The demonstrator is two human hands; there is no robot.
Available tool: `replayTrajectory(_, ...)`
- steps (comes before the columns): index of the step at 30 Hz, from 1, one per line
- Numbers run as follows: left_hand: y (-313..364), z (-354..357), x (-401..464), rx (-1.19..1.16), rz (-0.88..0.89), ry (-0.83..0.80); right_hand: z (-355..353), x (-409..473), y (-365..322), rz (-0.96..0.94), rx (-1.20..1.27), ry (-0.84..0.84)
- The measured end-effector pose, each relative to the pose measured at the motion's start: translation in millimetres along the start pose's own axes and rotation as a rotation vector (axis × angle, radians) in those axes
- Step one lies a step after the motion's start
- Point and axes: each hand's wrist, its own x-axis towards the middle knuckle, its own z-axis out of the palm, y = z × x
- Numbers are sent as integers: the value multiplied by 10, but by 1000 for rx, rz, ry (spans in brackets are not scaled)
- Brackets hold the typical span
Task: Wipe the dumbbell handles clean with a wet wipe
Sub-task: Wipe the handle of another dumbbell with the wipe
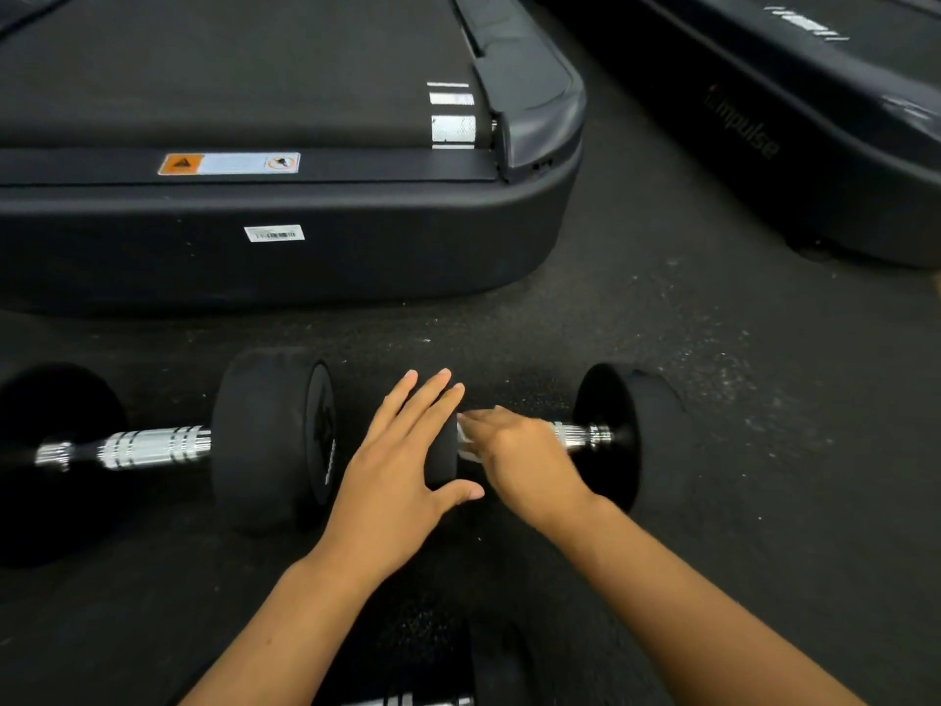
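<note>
Two black dumbbells lie end to end on the dark floor. The left dumbbell (270,440) shows its chrome handle (147,445) uncovered. On the right dumbbell (626,435), my left hand (402,466) rests flat with fingers spread on the near weight head. My right hand (519,450) is wrapped around that dumbbell's chrome handle (580,434), pressing a white wet wipe (466,440) against it. Only a small edge of the wipe shows by my fingers.
A black treadmill deck (285,216) stands right behind the dumbbells. A second treadmill (794,124) is at the back right. Another dumbbell's chrome handle (422,700) peeks in at the bottom edge, between my forearms.
</note>
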Motion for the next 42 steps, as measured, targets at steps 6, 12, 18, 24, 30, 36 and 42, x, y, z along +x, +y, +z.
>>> replayTrajectory(6, 1, 2, 12, 17, -2, 1, -29, 8, 36, 18, -11, -50)
replayTrajectory(12, 8, 3, 9, 19, -4, -8, -50, 21, 58, 25, -26, -95)
replayTrajectory(18, 37, -13, 1, -6, -23, -18, -31, -29, 63, -40, -29, -70)
replayTrajectory(24, 20, -14, 7, 3, -26, -25, -41, -22, -5, -37, -45, -35)
replayTrajectory(30, 27, -18, 9, -18, -21, -5, -128, -2, 169, 122, 10, -54)
replayTrajectory(36, 21, -17, 5, -21, -15, -7, -161, -121, 216, 72, 77, -38)
replayTrajectory(42, -26, 30, 40, -35, -23, 21, -108, -20, 25, 76, 20, -76)
